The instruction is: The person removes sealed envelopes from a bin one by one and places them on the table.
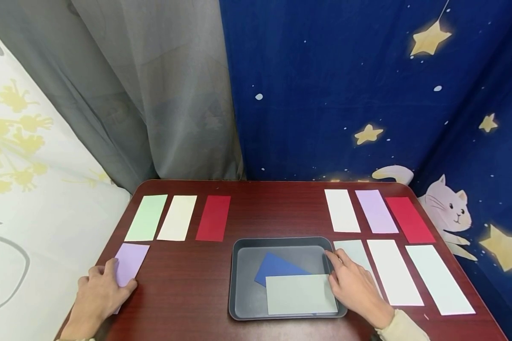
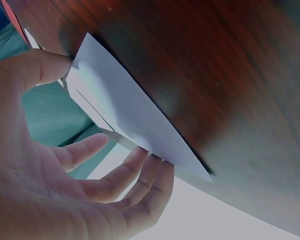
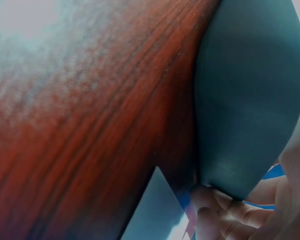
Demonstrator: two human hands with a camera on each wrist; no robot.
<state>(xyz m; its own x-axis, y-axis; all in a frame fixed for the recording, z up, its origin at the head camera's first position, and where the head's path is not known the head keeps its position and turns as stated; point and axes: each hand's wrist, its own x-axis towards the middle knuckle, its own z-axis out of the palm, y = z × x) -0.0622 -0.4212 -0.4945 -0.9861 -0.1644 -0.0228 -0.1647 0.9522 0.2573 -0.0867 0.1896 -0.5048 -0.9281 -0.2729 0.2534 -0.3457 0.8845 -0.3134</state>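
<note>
At the table's left side my left hand (image 1: pixel 97 292) holds a light purple paper card (image 1: pixel 129 263) across its width. In the left wrist view the thumb is at one edge of that card (image 2: pixel 125 105) and fingertips at the other, and the card bows. My right hand (image 1: pixel 353 284) grips the right wall of a dark grey tray (image 1: pixel 234 284). Its fingers lie along the outer side of the tray (image 3: pixel 245 100) in the right wrist view. Inside the tray a pale grey-green card (image 1: pixel 300 294) partly covers a blue card (image 1: pixel 277 267).
Left of the tray lie green (image 1: pixel 146 218), cream (image 1: pixel 177 218) and red (image 1: pixel 213 218) cards in a row. On the right, two rows hold several white, purple, red and pale cards; one pale card (image 1: pixel 352 251) is partly behind my right hand. Curtains hang behind the table (image 1: pixel 187 284).
</note>
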